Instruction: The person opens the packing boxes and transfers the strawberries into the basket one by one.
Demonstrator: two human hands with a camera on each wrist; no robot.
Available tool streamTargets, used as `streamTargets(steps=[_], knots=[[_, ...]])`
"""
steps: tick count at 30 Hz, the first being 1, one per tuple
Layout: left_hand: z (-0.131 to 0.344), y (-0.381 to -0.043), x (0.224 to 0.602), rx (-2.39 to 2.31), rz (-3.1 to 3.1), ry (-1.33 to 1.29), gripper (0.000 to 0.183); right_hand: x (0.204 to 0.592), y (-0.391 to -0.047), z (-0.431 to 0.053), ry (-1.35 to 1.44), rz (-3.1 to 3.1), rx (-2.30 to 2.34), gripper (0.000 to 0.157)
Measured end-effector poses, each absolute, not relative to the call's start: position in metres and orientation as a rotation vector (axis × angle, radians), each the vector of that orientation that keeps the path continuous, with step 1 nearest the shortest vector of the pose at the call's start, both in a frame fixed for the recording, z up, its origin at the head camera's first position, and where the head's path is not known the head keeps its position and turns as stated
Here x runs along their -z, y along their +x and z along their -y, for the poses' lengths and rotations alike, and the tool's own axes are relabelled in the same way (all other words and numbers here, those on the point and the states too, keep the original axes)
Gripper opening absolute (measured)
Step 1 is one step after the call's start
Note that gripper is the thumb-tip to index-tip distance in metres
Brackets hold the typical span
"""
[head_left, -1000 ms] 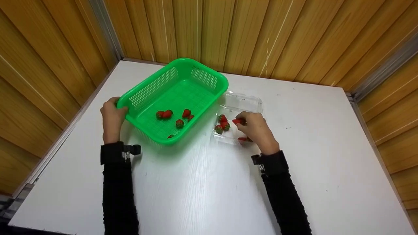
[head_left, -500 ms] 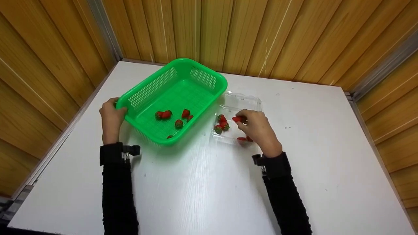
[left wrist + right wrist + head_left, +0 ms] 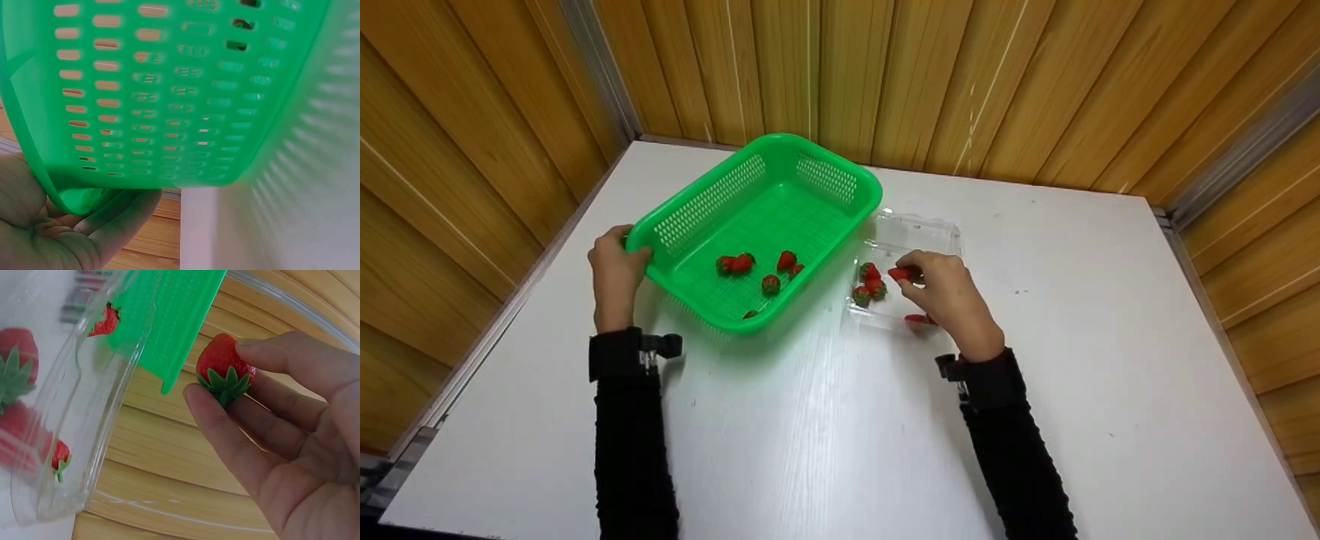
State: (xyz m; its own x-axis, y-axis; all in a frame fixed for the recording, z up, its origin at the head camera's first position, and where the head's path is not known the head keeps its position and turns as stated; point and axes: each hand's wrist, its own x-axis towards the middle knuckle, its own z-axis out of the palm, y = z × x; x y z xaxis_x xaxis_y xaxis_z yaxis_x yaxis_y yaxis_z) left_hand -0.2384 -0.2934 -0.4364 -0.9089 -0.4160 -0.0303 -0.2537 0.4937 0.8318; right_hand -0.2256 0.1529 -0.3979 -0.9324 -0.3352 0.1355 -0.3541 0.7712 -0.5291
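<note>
A green plastic basket with perforated sides stands at the back left of the white table, several strawberries lying on its floor. My left hand grips the near left corner of its rim, fingers hooked under the edge in the left wrist view. Between thumb and fingertips, my right hand pinches one strawberry, its green leaves showing, above a clear plastic box. More strawberries lie in the box's left part. Others at its front right are partly hidden by the hand.
The box's clear lid lies folded open toward the back, beside the basket. Yellow wood-panelled walls border the table at the back and on both sides.
My right hand has shifted the pinched strawberry slightly left and up above the box. My left hand and the basket have stayed in place.
</note>
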Motion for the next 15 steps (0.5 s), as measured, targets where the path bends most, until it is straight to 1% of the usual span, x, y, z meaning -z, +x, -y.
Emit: streamTargets(steps=[8, 15], knots=[[0.292, -0.237, 0.436, 1.402, 2.562, 0.578, 0.053, 0.395, -0.225, -0.13, 0.751, 2.897, -0.879, 0.019], [0.291, -0.237, 0.436, 1.398, 2.551, 0.574, 0.053, 0.385, -0.232, -0.097, 0.918, 2.84, -0.819, 0.017]])
